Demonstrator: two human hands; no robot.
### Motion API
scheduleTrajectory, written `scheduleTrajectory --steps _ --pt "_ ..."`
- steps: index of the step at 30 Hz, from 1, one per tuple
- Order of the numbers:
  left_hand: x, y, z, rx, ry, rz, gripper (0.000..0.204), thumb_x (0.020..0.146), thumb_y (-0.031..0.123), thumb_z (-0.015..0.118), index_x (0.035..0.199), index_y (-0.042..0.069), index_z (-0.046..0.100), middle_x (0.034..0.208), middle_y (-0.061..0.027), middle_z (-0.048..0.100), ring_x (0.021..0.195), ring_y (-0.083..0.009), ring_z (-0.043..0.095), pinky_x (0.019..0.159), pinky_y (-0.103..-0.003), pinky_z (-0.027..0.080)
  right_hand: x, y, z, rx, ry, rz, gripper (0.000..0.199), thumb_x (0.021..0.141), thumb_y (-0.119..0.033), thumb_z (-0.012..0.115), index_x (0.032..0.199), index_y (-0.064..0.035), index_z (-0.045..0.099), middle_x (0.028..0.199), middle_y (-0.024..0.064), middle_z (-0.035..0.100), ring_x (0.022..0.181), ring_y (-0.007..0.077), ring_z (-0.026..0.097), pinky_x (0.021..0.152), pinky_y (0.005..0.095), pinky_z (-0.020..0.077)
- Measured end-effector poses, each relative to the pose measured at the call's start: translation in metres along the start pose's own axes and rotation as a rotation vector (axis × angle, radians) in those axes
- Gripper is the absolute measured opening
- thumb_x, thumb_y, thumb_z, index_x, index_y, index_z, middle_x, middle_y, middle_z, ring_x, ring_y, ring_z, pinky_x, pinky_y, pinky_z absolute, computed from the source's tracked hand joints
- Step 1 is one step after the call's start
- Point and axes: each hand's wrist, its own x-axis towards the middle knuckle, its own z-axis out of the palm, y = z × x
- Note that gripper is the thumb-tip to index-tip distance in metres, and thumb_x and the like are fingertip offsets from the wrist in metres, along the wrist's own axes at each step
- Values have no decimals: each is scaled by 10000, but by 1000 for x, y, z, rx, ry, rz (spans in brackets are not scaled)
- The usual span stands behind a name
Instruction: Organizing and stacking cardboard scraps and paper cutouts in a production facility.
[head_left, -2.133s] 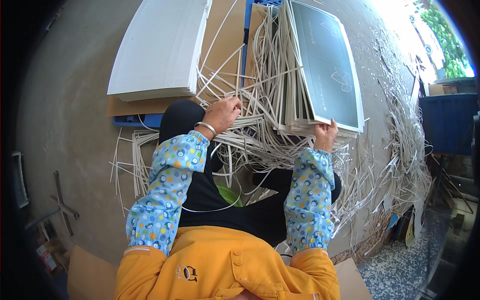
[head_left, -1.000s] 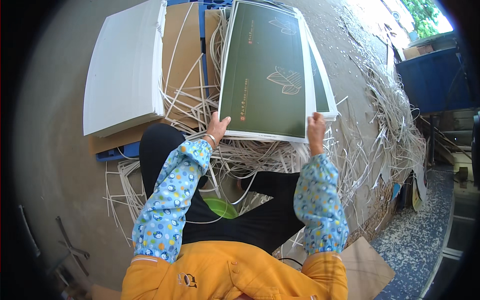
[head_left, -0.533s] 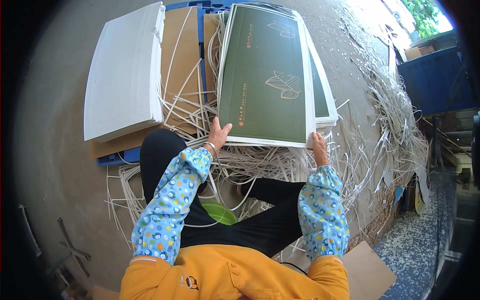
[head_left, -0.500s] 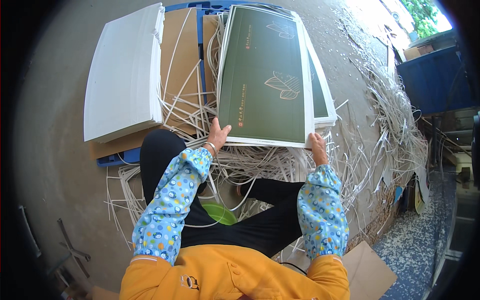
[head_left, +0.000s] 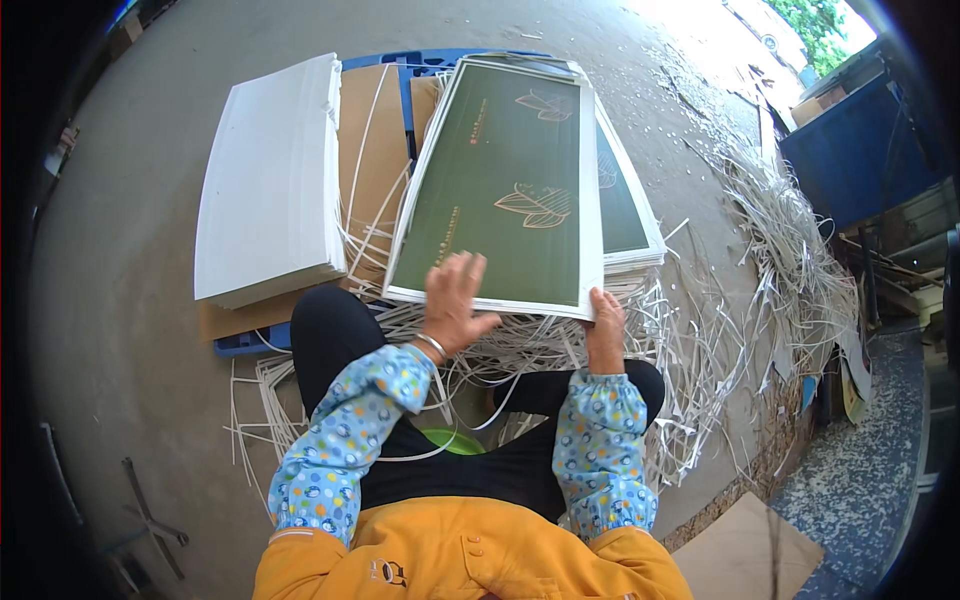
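Note:
Green printed sheets (head_left: 510,200) with white borders and pale leaf drawings lie in front of me, slanted across a stack of similar sheets (head_left: 620,190) that shows at their right. My left hand (head_left: 457,305) is over their near edge, fingers spread and thumb out, holding nothing; I cannot tell whether it touches the top sheet. At the near right corner, my right hand (head_left: 606,330) grips the green sheets with its thumb at the edge; its other fingers are partly hidden. A metal bangle (head_left: 431,347) is on my left wrist.
A tall stack of white sheets (head_left: 270,180) stands at the left on brown cardboard (head_left: 365,130) over a blue pallet (head_left: 255,343). Cut white paper strips (head_left: 690,370) litter the floor near my knees and at the right. A green round object (head_left: 452,440) lies between my legs.
The near end of the green sheets has swung left, uncovering more of the stack at the right. My left hand has left the edge and spread open; the right hand keeps its corner.

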Motion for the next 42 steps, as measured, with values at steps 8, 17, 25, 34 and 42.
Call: scheduleTrajectory --steps 8,17,25,34,42 --pt "25 -29 -11 271 219 279 223 742 118 520 953 116 593 919 -26 585 877 -193 556 764 -337 428 -53 -4 90 139 -159 37 157 865 -175 524 936 -38 549 813 49 604 680 129 603 543 262 514" --pt "52 -48 -184 133 504 174 147 810 202 562 870 91 637 789 -99 621 726 -277 595 625 -349 462 -9 27 64 -344 -242 -187 348 859 -236 520 1104 9 485 1015 143 553 921 241 559 752 329 477" --pt "19 -16 -283 153 523 -139 172 760 158 668 804 2 609 585 -66 518 506 -141 441 481 -271 362 29 70 69 -1472 -63 -570 548 723 -257 608 1227 -135 429 1274 136 366 1188 373 307 946 513 251" --pt "-25 5 -309 92 412 -37 139 768 123 651 807 -4 613 612 -72 554 519 -137 490 485 -266 380 17 12 146 -925 -1 -904 767 681 -206 703 1296 -32 279 1299 195 333 1221 349 294 1003 418 243" --pt "-83 33 -362 195 335 147 161 697 100 656 829 10 636 754 -113 643 681 -228 626 601 -291 481 21 -73 222 -884 -848 -1066 389 551 -45 709 921 -90 599 992 89 604 1003 279 538 872 358 393"
